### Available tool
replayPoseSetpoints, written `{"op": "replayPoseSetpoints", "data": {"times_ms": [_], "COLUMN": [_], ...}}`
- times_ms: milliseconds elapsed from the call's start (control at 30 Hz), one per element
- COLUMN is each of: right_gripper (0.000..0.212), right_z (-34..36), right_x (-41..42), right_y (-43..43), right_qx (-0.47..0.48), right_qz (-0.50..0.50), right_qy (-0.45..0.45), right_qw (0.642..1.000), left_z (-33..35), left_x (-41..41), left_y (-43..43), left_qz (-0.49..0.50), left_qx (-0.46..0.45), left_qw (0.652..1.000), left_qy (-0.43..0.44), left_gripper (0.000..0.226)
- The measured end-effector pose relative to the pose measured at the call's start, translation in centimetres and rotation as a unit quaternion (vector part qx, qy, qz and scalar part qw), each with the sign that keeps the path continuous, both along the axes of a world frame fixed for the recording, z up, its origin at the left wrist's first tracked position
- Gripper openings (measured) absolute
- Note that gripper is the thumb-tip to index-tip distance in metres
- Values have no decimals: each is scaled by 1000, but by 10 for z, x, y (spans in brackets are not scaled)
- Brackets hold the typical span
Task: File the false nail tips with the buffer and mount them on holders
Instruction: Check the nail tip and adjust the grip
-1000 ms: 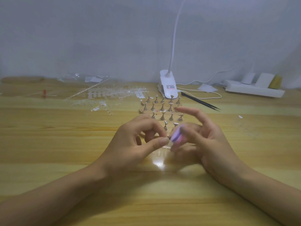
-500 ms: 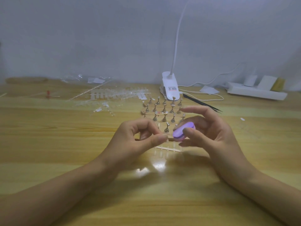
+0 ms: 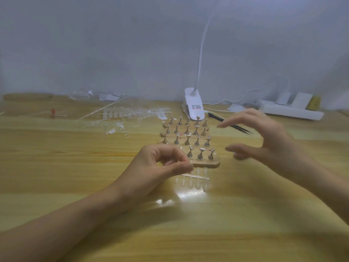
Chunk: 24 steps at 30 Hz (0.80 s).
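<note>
Wooden bases (image 3: 205, 164) carry rows of upright metal holders (image 3: 200, 154); a strip of clear tips (image 3: 194, 179) lies on the table (image 3: 75, 167) just in front of the nearest base. The purple buffer, in the right hand (image 3: 268, 140) half a second ago, no longer shows; that hand is blurred, raised beside the holders, fingers spread wide, holding nothing. The left hand (image 3: 156, 167) pinches thumb to forefinger (anything between them is too small to see)
</note>
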State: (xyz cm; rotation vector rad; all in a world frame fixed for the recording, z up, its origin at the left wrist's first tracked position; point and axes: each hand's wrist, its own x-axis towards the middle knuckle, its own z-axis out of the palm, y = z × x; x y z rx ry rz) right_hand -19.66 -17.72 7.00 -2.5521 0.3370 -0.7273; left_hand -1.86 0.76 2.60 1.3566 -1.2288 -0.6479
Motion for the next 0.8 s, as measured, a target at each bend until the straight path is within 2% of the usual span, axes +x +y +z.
{"op": "replayPoseSetpoints", "data": {"times_ms": [67,100,233,467,567,633,667,733,800], "right_gripper": [31,30,24,16,14,14,15,16,15], "right_z": [3,2,-2,-4,-3,-4,-4,-7,-14], "right_x": [5,7,11,17,24,28,31,36,42], "right_y": [30,42,61,61,56,48,43,30,20], "right_qx": [-35,-52,-79,-56,-38,-44,-52,-61,-53], "right_qz": [99,117,94,82,86,79,69,39,14], "right_qy": [-20,-12,-19,-80,-105,-108,-105,-85,-51], "right_qw": [994,992,992,992,990,990,991,994,997], "left_z": [2,3,6,14,18,17,14,8,3], "left_x": [-1,-2,-4,-8,-9,-3,3,16,26], "left_y": [-1,-1,0,-2,-3,-6,-8,-11,-13], "left_qz": [-6,-12,-33,-34,-21,26,71,150,165], "left_qx": [8,12,13,8,-5,-15,-16,-5,14], "left_qw": [1000,1000,999,995,995,999,997,969,942], "left_qy": [-2,2,31,89,93,36,-28,-197,-292], "left_gripper": [12,12,12,9,15,21,26,47,64]}}
